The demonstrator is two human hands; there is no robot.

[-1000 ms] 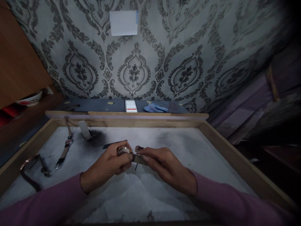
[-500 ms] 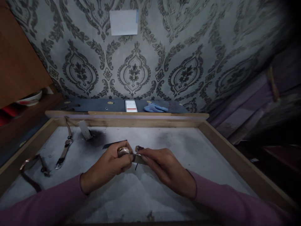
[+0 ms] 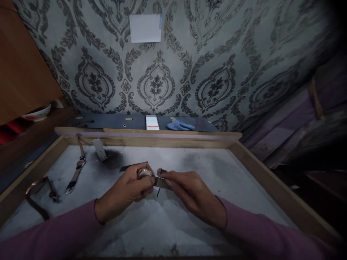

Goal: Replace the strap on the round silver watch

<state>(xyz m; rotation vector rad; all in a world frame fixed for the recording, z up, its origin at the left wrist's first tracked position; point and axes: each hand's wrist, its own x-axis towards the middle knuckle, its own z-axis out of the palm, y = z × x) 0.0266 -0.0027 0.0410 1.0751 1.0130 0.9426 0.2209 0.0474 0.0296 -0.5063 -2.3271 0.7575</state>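
Observation:
My left hand (image 3: 128,189) is closed around a wristwatch (image 3: 144,173) with a gold-coloured round case, its fingers wrapped about the case edge. Pinched in my right hand (image 3: 193,193) is a thin, shiny metal tool (image 3: 159,177), its tip at the side of the watch case where the strap joins. A dark strap (image 3: 163,182) runs from the case under my right fingers, and a gold-coloured buckle (image 3: 159,172) shows just above them. The tool's exact kind is too small to make out. Behind my left hand, a dark flat strip (image 3: 126,168) lies partly hidden.
A shallow wooden-edged tray (image 3: 173,142) with a pale lining surrounds my hands. On its left lie a wristwatch (image 3: 80,162), a pale strap piece (image 3: 100,150) and a curved dark-banded watch (image 3: 36,207). Beyond the far rim are a blue cloth (image 3: 180,125) and a small white box (image 3: 152,122).
The whole view has shifted slightly, so things appear a little further right and lower. Both hands keep nearly the same grip on the watch and the thin tool.

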